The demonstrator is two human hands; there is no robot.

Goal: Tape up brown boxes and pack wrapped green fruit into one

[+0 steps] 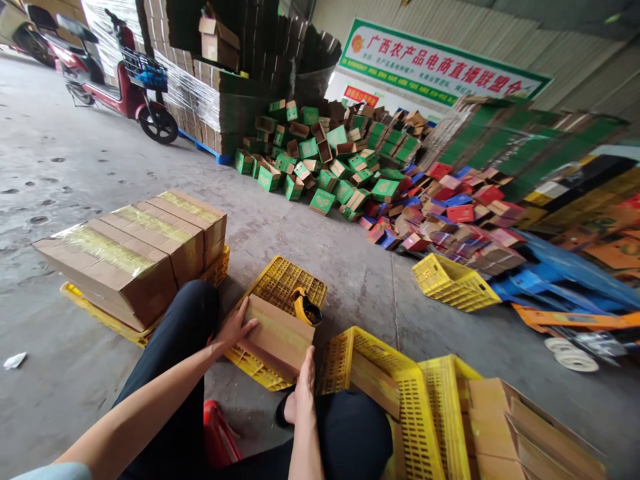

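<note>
The cardboard box [280,331] rests on a yellow crate [281,270] in front of the person. The left hand [236,329] lies over the box's left end, fingers spread wide; the right hand [305,379] is set against the right end, fingers straight and close together. The box is steadied between the two hands; neither wraps around it. For good control, press evenly from both ends and keep the palms opposed, so that the box should not skew on the crate. Avoid hard squeezing: cardboard walls are likely to buckle. Keep the box clear of the tape dispenser [301,308] just beyond it.
</note>
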